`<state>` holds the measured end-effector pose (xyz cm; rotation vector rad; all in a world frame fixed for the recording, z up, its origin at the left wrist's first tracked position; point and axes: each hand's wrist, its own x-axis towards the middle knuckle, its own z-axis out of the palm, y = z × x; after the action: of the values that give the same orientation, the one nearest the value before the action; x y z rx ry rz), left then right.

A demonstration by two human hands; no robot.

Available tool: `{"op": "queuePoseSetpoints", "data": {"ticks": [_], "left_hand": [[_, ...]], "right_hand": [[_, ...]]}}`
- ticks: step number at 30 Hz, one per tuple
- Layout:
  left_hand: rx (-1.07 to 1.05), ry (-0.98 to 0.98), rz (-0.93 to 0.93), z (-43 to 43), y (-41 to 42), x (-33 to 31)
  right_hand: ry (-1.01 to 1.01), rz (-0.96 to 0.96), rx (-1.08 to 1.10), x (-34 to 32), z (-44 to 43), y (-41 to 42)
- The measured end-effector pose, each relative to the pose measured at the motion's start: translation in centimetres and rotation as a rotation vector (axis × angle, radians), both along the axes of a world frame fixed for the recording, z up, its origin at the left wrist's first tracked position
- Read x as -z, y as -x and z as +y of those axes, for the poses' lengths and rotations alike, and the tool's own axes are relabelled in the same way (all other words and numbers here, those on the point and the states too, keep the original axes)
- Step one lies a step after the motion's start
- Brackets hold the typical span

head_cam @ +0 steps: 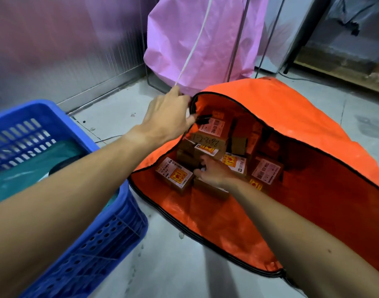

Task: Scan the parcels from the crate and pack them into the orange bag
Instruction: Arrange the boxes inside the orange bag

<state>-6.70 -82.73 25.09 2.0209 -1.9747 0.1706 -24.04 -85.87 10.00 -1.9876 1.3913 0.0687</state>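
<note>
Pinched the rim of the orange bag with left hand, holding it open. Curled right hand round a small parcel inside, beside other boxes. Judged light, stiff cardboard; best gripped across opposite sides.

— What colours do you see?
— My bag is orange, its zip black. The parcels brown, labels white with red-yellow marks.
— The crate?
— Blue, teal plastic inside. Pink sack, grey floor.
</note>
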Motion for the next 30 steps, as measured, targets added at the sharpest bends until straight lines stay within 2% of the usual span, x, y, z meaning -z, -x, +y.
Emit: {"op": "queuePoseSetpoints", "data": {"ticks": [3, 7, 10, 14, 17, 20, 23, 25, 27, 30], "left_hand": [[0.041, 0.023, 0.029, -0.2, -0.5, 0.2], [0.093, 0.067, -0.047, -0.5, -1.4, -0.7], [0.100, 0.089, -0.059, -0.4, -2.1, -0.8], [0.083, 0.105, -0.067, -0.1, -2.2, -0.9], [0.036, 0.114, -0.048, -0.1, -2.0, -1.2], [0.011, 0.125, -0.035, -0.1, -2.1, -1.8], [0.008, 0.121, -0.015, 0.1, -2.2, -1.9], [0.012, 0.122, -0.022, 0.2, -2.1, -1.8], [0.018, 0.118, -0.036, 0.4, -2.0, -1.7], [0.013, 0.120, -0.047, 0.3, -1.9, -1.6]], "right_hand": [[-0.046, -0.043, -0.005, -0.7, -1.7, -0.6], [-0.055, -0.163, 0.165, -1.8, -4.9, -0.7], [-0.039, -0.244, 0.205, -3.7, -6.8, 0.2], [-0.051, -0.207, 0.183, -5.2, -6.7, 2.7], [-0.059, -0.217, 0.247, -4.9, -5.9, 3.7], [-0.114, -0.146, 0.299, -2.8, -5.2, 4.0], [-0.181, -0.018, 0.240, 1.5, -4.5, 4.5], [-0.148, 0.050, 0.200, 3.7, -4.4, 5.2], [-0.134, 0.040, 0.207, 4.5, -4.3, 5.9], [-0.106, 0.052, 0.250, 2.2, -3.0, 6.1]]}}
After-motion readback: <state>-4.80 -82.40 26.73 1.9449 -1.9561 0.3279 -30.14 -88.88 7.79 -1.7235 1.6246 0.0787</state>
